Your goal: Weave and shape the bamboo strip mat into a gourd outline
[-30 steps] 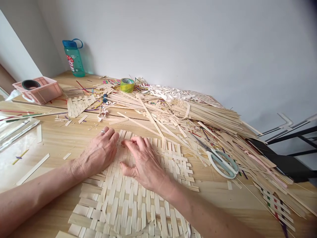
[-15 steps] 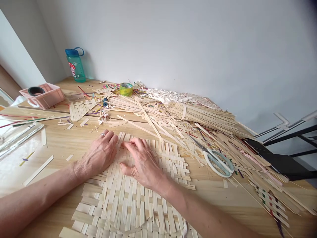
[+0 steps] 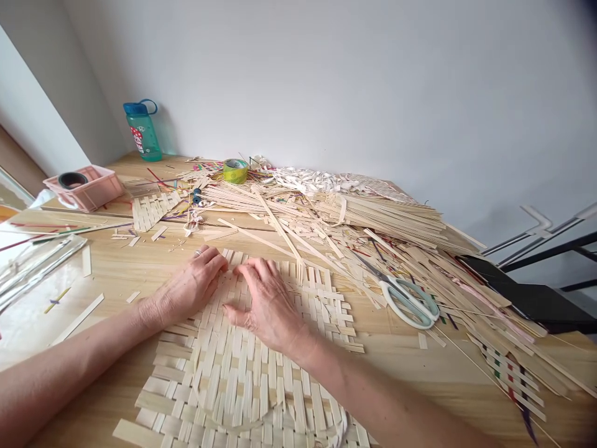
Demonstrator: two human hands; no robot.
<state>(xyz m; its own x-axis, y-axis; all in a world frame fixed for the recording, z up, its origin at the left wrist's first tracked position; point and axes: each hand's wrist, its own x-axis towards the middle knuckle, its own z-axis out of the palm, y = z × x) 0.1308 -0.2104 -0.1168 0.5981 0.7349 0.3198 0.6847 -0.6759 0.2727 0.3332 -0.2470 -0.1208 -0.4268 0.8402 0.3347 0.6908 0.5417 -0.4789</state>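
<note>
Shifted slightly toward 3 o'clock since the earlier frame: my left hand, fingers curled at the woven mat; I cannot tell what its grip holds. My right hand keeps its grip partly open, thumb and forefinger parted above the mat. The mat lies at 6 o'clock on the desk, scissors at 4.

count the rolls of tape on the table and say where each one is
2: a yellow-green roll among the strips near the wall, and what looks like a black roll at the pink basket. More may be hidden.
</note>
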